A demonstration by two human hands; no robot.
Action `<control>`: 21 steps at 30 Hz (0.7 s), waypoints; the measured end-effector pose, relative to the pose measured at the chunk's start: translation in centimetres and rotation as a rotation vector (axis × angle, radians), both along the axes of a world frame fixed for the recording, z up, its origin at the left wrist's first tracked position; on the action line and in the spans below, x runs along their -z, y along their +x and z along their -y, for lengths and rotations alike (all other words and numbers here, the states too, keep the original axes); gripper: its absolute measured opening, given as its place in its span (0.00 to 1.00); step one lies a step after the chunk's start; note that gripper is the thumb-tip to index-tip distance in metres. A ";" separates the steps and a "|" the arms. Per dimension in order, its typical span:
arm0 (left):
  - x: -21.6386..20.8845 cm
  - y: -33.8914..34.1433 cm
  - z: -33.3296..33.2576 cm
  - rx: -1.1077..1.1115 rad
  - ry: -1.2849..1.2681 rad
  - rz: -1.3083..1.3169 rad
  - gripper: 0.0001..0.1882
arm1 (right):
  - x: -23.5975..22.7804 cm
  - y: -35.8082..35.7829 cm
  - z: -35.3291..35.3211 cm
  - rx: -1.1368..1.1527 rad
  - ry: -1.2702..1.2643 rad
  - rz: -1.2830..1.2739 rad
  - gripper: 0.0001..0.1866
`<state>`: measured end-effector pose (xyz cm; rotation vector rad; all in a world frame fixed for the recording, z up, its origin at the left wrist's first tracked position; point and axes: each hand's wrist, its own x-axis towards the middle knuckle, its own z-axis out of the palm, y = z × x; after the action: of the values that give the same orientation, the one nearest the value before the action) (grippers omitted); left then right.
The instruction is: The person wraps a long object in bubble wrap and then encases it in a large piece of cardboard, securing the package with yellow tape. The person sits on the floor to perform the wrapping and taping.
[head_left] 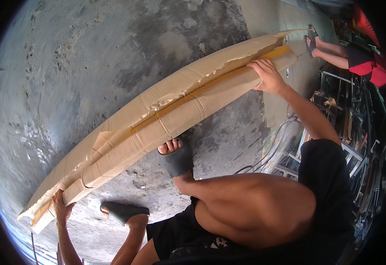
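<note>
A long strip of brown cardboard [182,117] runs slantwise before me, from the lower left up to the far right. It is folded lengthwise, with ragged torn edges along a gap. Inside the gap shows a yellow-orange strip [210,83]; whether it is tape or a thing wrapped within I cannot tell. My left hand [62,208] grips the near left end, its fingers closed around the edge. Toward the far right end, my right hand [267,76] is closed on the near flap, fingers curled over its upper edge and thumb beneath.
Below the cardboard is a stained concrete floor [87,62]. My feet in dark slides [175,160] stand close to it. At the right lie metal frames and bars [352,152] with black cables [270,154]. Another person's legs [334,54] show at the far right.
</note>
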<state>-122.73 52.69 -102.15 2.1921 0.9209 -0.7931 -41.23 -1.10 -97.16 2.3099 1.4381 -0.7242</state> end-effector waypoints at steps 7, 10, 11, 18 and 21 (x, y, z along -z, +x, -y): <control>0.5 0.5 -0.4 0.001 0.044 -0.054 0.46 | 0.6 2.8 -3.3 -0.007 -0.239 -0.253 0.43; 0.1 1.0 -1.0 0.043 0.033 -0.102 0.48 | 0.7 3.6 -4.8 -0.035 -0.209 -0.335 0.43; 0.0 1.2 -1.1 0.062 0.040 -0.117 0.48 | 0.7 3.9 -5.0 -0.020 -0.249 -0.345 0.44; 0.8 0.3 -1.5 -0.013 -0.020 -0.172 0.52 | 1.6 4.3 -4.1 -0.125 -0.407 -0.267 0.50; 2.0 -0.5 -3.4 0.038 -0.097 -0.249 0.50 | 1.7 4.5 -4.8 -0.002 -0.410 -0.278 0.53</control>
<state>-123.19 56.08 -104.19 2.0631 0.9407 -1.1246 -36.68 3.65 -98.90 1.9484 1.2512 -1.2492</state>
